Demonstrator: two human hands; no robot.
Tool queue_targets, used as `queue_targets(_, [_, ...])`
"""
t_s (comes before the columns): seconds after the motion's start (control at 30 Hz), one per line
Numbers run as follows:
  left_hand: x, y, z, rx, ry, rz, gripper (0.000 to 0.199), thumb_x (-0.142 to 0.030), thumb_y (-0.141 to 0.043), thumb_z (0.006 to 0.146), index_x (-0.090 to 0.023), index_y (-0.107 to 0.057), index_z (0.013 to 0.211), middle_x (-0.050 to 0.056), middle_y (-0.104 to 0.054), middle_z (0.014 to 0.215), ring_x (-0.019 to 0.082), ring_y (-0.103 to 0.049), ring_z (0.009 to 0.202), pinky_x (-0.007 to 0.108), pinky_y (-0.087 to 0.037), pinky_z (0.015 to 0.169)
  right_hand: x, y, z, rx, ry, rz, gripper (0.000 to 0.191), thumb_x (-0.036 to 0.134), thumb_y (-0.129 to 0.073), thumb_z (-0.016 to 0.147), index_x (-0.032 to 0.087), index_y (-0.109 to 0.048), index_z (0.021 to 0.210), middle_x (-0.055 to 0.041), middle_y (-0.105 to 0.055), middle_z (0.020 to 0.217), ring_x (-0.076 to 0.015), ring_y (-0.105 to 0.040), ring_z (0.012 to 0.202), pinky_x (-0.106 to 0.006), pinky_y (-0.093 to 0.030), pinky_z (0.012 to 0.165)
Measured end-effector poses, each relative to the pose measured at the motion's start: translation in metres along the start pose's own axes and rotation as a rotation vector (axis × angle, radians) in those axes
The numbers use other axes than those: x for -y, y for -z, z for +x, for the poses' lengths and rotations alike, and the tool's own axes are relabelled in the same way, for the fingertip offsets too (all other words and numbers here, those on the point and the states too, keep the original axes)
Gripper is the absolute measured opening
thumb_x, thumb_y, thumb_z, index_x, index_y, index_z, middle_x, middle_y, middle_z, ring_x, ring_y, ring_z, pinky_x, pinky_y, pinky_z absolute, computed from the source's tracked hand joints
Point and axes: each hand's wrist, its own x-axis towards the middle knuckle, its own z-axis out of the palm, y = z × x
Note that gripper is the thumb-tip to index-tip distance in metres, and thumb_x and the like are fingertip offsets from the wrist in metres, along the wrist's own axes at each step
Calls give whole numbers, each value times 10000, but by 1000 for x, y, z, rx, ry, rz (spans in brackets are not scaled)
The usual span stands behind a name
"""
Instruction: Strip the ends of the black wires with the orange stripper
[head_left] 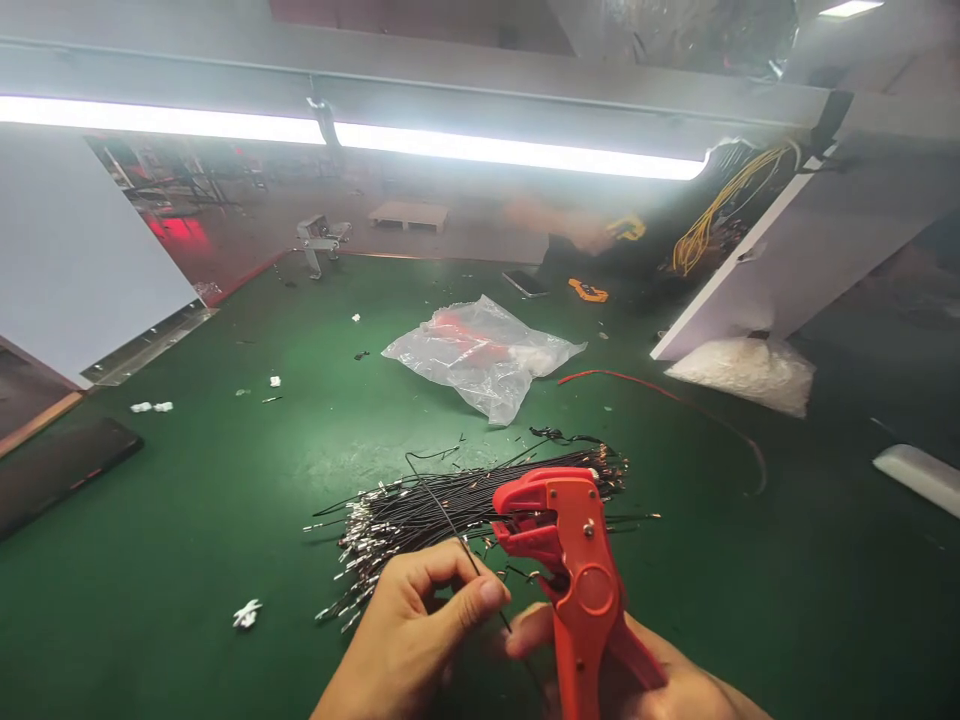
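Observation:
Between the thumb and fingers of my left hand (424, 615) is a thin black wire (442, 505), which runs up to the left over a pile of wires and down past my fingers. My right hand (675, 690) is wrapped round the handles of a red wire stripper (574, 540), partly hidden behind it. The stripper's jaws point left, with their mouth apart, above and to the right of my left hand. Behind both hands lies the bundle of black wires (450, 500), with silvery terminals at its left end and coppery tips at its right.
A clear plastic bag (480, 355) with red and white contents lies on the green table (315, 440) beyond the wires. Farther back are a phone (525, 284) and an orange tool (588, 291). A red wire (675, 395) and a bag of white parts (750, 372) are at right.

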Motion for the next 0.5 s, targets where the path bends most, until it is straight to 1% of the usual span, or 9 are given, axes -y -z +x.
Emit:
queue_targets(0.07, [-1, 3, 0, -87, -43, 41, 485, -630, -802, 695, -172, -661, 625, -64, -435, 489, 57, -306, 450, 205, -195, 464, 3, -4, 0, -33, 13, -16, 506, 539, -705, 869, 116, -764, 1141, -146, -766, 1052, -141, -686, 749, -187, -495, 621])
queue_targets(0.13, [-2, 4, 0, -149, -56, 82, 478, -627, -790, 714, -174, -658, 638, -74, -385, 490, 60, -280, 459, 205, -175, 461, 6, -9, 1, 15, 20, -63, 491, 411, -837, 759, 142, -756, 1162, -150, -738, 1219, -184, -717, 918, -209, -506, 726])
queue_targets(0.17, [-1, 4, 0, -152, -52, 78, 465, -613, -795, 717, -173, -661, 643, -72, -381, 505, 63, -278, 473, 205, -182, 465, 7, -11, 2, 45, 26, -87, 512, 330, -866, 719, 161, -746, 1187, -131, -738, 1235, -191, -718, 958, -215, -504, 761])
queue_targets(0.2, [-1, 3, 0, -130, -48, 54, 453, -599, -803, 714, -172, -666, 646, -66, -392, 524, 69, -289, 489, 205, -204, 474, 8, -12, 2, 57, 35, -104, 512, 291, -854, 721, 179, -738, 1207, -114, -743, 1230, -200, -716, 992, -230, -504, 797])
queue_targets(0.27, [2, -1, 0, -19, -40, -35, 439, -576, -818, 703, -172, -664, 627, -45, -444, 546, 87, -341, 519, 220, -274, 511, 7, -13, 4, 32, 80, -121, 400, 339, -764, 807, 179, -757, 1174, -106, -760, 1173, -226, -704, 1041, -271, -503, 858])
queue_targets(0.33, [4, -6, 0, 115, -30, -126, 436, -553, -824, 700, -172, -639, 595, -18, -509, 570, 105, -388, 544, 241, -316, 549, 7, -12, 4, -22, 92, -149, 328, 353, -739, 819, 166, -788, 1084, -107, -760, 1098, -215, -700, 953, -265, -508, 799])
queue_targets(0.4, [3, -9, -1, 145, -41, -120, 444, -545, -815, 715, -171, -618, 578, -3, -544, 586, 107, -397, 553, 240, -315, 548, 8, -11, 2, -10, 69, -149, 394, 311, -829, 724, 156, -778, 1082, -89, -749, 1001, -133, -642, 715, -195, -457, 618])
queue_targets(0.43, [1, -9, -2, 92, -59, -78, 448, -548, -807, 725, -171, -616, 577, -4, -550, 593, 103, -399, 551, 233, -308, 536, 9, -12, 1, 16, 45, -133, 464, 298, -861, 683, 156, -761, 1114, -85, -743, 993, -91, -586, 632, -167, -406, 558])
queue_targets(0.5, [-4, -5, -4, -95, -134, 30, 455, -574, -792, 739, -172, -634, 594, -18, -546, 593, 89, -405, 534, 217, -308, 510, 16, -17, -3, 61, -27, -79, 553, 327, -861, 679, 158, -717, 1186, -98, -737, 1013, -76, -570, 635, -154, -394, 579])
